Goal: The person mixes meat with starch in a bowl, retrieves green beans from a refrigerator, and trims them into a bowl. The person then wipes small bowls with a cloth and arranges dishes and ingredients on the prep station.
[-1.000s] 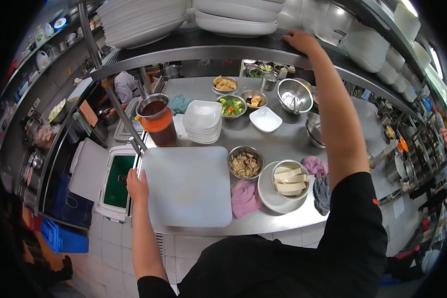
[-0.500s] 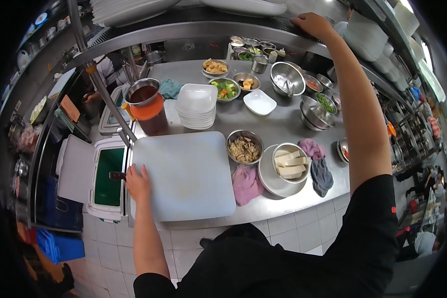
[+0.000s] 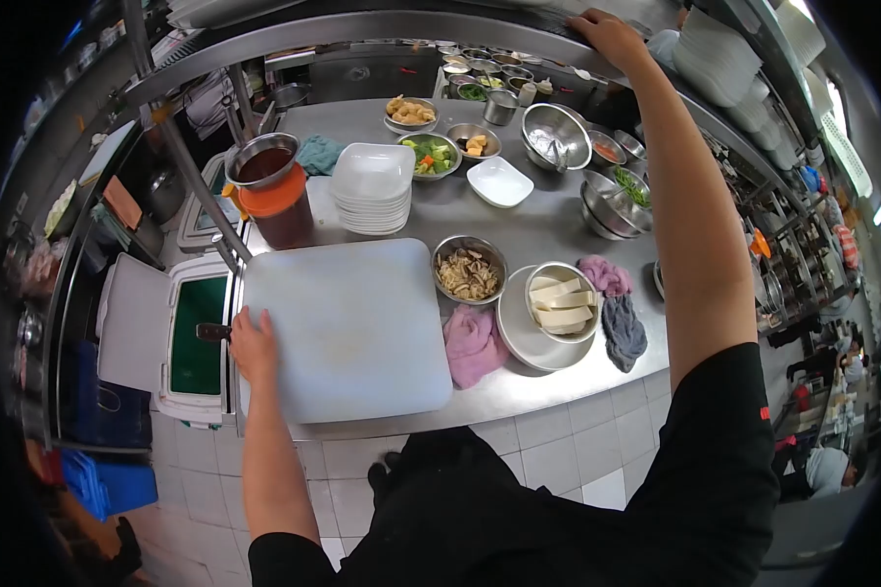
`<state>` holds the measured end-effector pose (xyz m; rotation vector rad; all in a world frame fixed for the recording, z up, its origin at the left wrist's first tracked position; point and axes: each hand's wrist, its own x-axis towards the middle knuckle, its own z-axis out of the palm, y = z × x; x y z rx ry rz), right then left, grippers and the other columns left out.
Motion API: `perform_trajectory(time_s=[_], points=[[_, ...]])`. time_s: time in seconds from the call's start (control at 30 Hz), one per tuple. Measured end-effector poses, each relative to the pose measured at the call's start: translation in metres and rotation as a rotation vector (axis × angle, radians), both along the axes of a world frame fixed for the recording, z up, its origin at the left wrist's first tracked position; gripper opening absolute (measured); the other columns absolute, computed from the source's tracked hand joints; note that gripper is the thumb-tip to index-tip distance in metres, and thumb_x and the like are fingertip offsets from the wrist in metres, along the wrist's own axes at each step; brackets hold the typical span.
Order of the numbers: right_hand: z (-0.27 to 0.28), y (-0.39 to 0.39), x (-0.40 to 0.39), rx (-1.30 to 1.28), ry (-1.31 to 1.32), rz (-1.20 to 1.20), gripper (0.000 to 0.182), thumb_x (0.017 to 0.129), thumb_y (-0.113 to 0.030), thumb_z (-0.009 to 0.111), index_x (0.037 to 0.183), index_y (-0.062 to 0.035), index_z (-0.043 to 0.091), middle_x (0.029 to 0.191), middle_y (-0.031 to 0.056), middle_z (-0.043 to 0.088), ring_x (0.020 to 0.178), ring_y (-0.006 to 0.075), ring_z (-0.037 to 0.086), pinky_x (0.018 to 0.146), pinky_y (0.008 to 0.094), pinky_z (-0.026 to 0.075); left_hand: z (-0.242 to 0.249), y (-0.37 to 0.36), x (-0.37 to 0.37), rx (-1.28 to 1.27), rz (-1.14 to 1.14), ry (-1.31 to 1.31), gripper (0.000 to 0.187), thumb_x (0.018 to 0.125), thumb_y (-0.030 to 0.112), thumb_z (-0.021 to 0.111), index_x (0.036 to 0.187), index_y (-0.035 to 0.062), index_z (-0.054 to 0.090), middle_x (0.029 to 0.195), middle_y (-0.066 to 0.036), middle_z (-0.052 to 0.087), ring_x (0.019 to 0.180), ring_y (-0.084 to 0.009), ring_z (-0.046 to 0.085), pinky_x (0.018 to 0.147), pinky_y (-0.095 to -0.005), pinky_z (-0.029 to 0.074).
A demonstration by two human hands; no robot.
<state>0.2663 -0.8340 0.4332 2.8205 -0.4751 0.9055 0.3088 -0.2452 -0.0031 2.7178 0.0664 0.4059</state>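
My left hand lies at the left edge of a white cutting board, fingers stretched out and apart. Just beside it, the dark handle of a knife juts past the board's edge; its blade is hidden. Raised at the upper right, my right hand rests on the metal overhead shelf, fingers laid over its surface with nothing visible in them. Right of the board are a bowl of sliced mushrooms, a bowl of white tofu blocks set on a white plate, and a pink cloth.
Stacked white dishes and an orange-rimmed container stand behind the board. Bowls of vegetables and a steel bowl sit farther back. An open cooler is at the left. A grey cloth lies near the counter's front.
The whole view has shifted slightly, so counter items sit a little left and higher. My left hand stays at the board's edge and my right hand stays on the shelf.
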Motion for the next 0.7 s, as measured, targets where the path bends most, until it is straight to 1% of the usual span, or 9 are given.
perform_trajectory(time_s=[0.03, 0.17, 0.37, 0.43, 0.5, 0.7], points=[[0.0036, 0.0037, 0.0003, 0.007, -0.012, 0.017, 0.054, 0.09, -0.057, 0.051, 0.114, -0.0117, 0.067, 0.115, 0.0141, 0.068, 0.109, 0.0319, 0.062, 0.093, 0.0421, 0.047, -0.0017, 0.0013, -0.0002, 0.001, 0.006, -0.003, 0.049, 0.097, 0.042, 0.051, 0.132, 0.0087, 0.052, 0.13, -0.012, 0.057, 0.12, -0.0329, 0.053, 0.099, -0.0465, 0.041], [0.0062, 0.0052, 0.0009, -0.023, -0.006, 0.032, 0.052, 0.09, -0.055, 0.051, 0.114, -0.0125, 0.068, 0.115, 0.0141, 0.068, 0.108, 0.0317, 0.062, 0.093, 0.0417, 0.047, 0.0026, 0.0006, -0.0025, -0.002, 0.008, -0.021, 0.048, 0.097, 0.041, 0.052, 0.131, 0.008, 0.053, 0.128, -0.012, 0.058, 0.12, -0.0322, 0.053, 0.099, -0.0474, 0.041], [0.0063, 0.0071, -0.0022, 0.08, -0.024, 0.043, 0.049, 0.09, -0.053, 0.053, 0.112, -0.0126, 0.069, 0.11, 0.0142, 0.07, 0.105, 0.0324, 0.064, 0.091, 0.0423, 0.047, 0.0049, 0.0011, -0.002, -0.008, 0.005, 0.002, 0.048, 0.095, 0.04, 0.054, 0.131, 0.008, 0.053, 0.127, -0.012, 0.058, 0.118, -0.0315, 0.054, 0.099, -0.0475, 0.041], [0.0037, 0.0077, -0.0035, 0.098, -0.07, 0.002, 0.046, 0.09, -0.051, 0.054, 0.111, -0.0133, 0.07, 0.108, 0.0141, 0.07, 0.104, 0.033, 0.064, 0.091, 0.0422, 0.048, 0.0059, 0.0014, -0.0018, -0.012, 0.008, -0.011, 0.048, 0.095, 0.04, 0.054, 0.131, 0.008, 0.053, 0.127, -0.012, 0.058, 0.118, -0.0312, 0.054, 0.099, -0.0474, 0.04], [0.0035, 0.008, -0.0033, 0.097, -0.069, -0.01, 0.045, 0.09, -0.05, 0.054, 0.111, -0.0136, 0.07, 0.108, 0.0141, 0.07, 0.104, 0.0334, 0.064, 0.091, 0.0421, 0.048, 0.0056, 0.0024, -0.0013, -0.005, 0.002, 0.024, 0.05, 0.096, 0.043, 0.052, 0.133, 0.0088, 0.053, 0.13, -0.012, 0.057, 0.12, -0.0322, 0.053, 0.1, -0.047, 0.04], [0.0051, 0.0032, -0.0006, 0.086, -0.037, -0.001, 0.043, 0.092, -0.049, 0.053, 0.112, -0.0137, 0.069, 0.109, 0.016, 0.069, 0.103, 0.0344, 0.064, 0.089, 0.0414, 0.048, 0.0027, 0.0046, -0.0012, -0.012, 0.004, -0.03, 0.047, 0.094, 0.039, 0.055, 0.13, 0.0086, 0.053, 0.126, -0.011, 0.058, 0.116, -0.0318, 0.054, 0.099, -0.0466, 0.04]])
